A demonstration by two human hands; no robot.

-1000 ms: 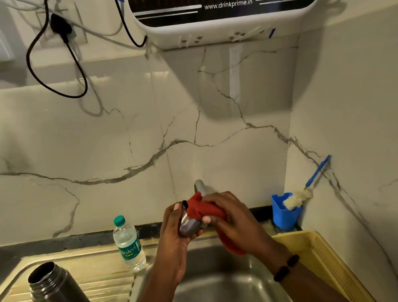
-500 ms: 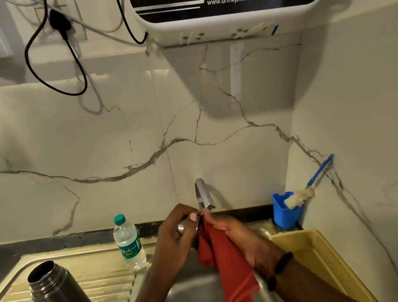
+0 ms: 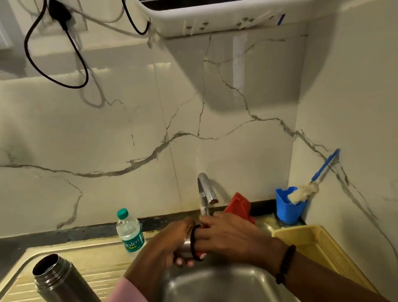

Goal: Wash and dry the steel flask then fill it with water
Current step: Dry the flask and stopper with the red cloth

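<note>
The steel flask (image 3: 63,290) stands open and without its cap on the draining board at the lower left, away from both hands. Over the sink basin (image 3: 218,290), my left hand (image 3: 172,244) grips the flask's steel cap (image 3: 187,246), which has a black ring at its mouth. My right hand (image 3: 231,236) presses a red cloth (image 3: 239,206) into the cap with its fingers. Most of the cloth bunches up behind that hand, and a bit of red shows at the cap's rim. The tap (image 3: 205,193) is just behind the hands, and no water is visible.
A small plastic water bottle (image 3: 130,231) stands behind the draining board. A blue holder (image 3: 288,207) with a bottle brush (image 3: 314,182) sits in the back right corner. A yellow basket (image 3: 320,248) borders the sink on the right. A water purifier (image 3: 236,2) hangs above.
The red cloth hung down into the sink half a second ago and is now bunched behind my right hand. Both hands have sunk a little with the cap.
</note>
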